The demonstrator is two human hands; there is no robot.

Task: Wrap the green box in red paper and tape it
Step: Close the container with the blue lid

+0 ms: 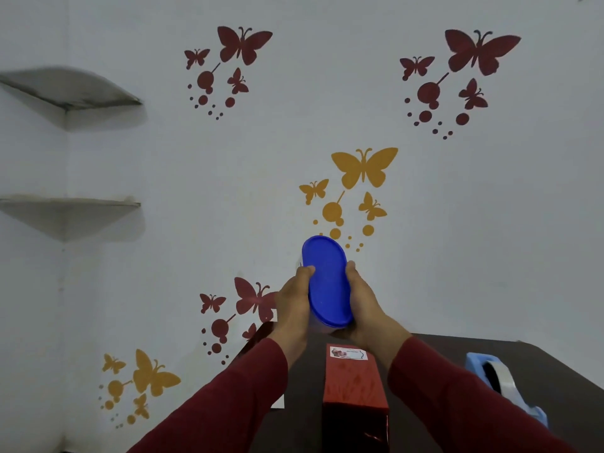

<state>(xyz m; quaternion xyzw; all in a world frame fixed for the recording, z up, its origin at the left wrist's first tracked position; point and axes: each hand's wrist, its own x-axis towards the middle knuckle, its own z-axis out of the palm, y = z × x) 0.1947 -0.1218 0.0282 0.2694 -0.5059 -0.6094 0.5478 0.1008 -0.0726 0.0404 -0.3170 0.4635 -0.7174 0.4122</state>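
A box wrapped in red paper (354,384) stands upright on the dark table (555,364), with a small white label near its top. No green surface of the box shows. Beyond it, raised in front of the wall, is a container with an oval blue lid (327,282). My left hand (292,300) grips its left side and my right hand (362,302) grips its right side, thumbs on the lid's edge. A blue tape dispenser (503,384) with a roll of tape sits at the table's right.
A white wall with red and yellow butterfly stickers rises right behind the table. Two corner shelves (75,204) jut out at the upper left. A white sheet edge (277,402) shows under my left forearm at the table's left edge.
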